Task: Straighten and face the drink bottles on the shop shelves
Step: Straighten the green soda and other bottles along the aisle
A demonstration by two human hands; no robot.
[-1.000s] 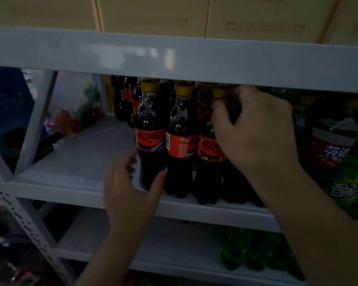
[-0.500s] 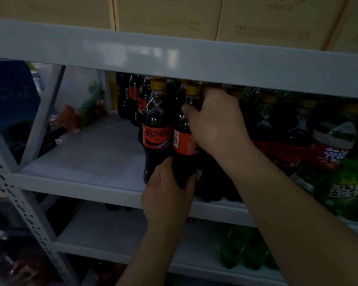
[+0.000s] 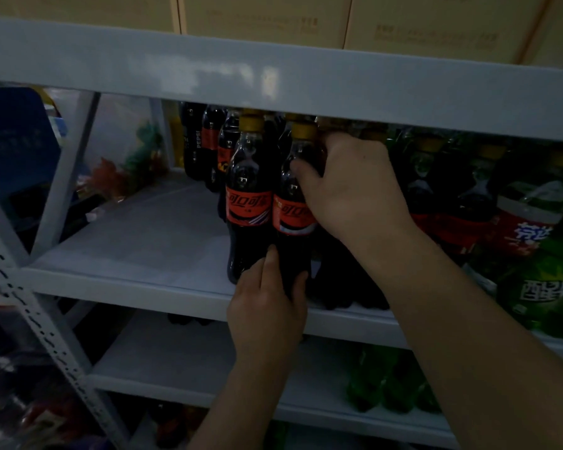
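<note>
We see white metal shelving [image 3: 137, 254], its upper rail [image 3: 273, 79] hiding the bottle tops at the right. Tan cartons [image 3: 264, 17] sit above it, their print too faint to read. At the right of the middle shelf, large green bottles [image 3: 540, 287] carry white Chinese characters, and one beside them wears a red label [image 3: 520, 228] with white-and-blue characters.

The held cola bottle [image 3: 293, 216] stands upright at the shelf's front edge with its yellow cap up. Its red Coca-Cola label faces us, showing "可口" before the right hand covers the rest. Just beside it on the left, a second cola bottle [image 3: 247, 203] stands upright with the full "可口可乐" label to the front.

The right hand [image 3: 351, 186] wraps the held bottle's shoulder, thumb on the front and fingers behind. The left hand [image 3: 267, 313] grips its base, one finger lying in the gap between the two bottles.

Further back, dark bottles [image 3: 194, 141] show "PEPSI" running vertically. Smaller green bottles [image 3: 387, 381] stand on the lower shelf.
</note>
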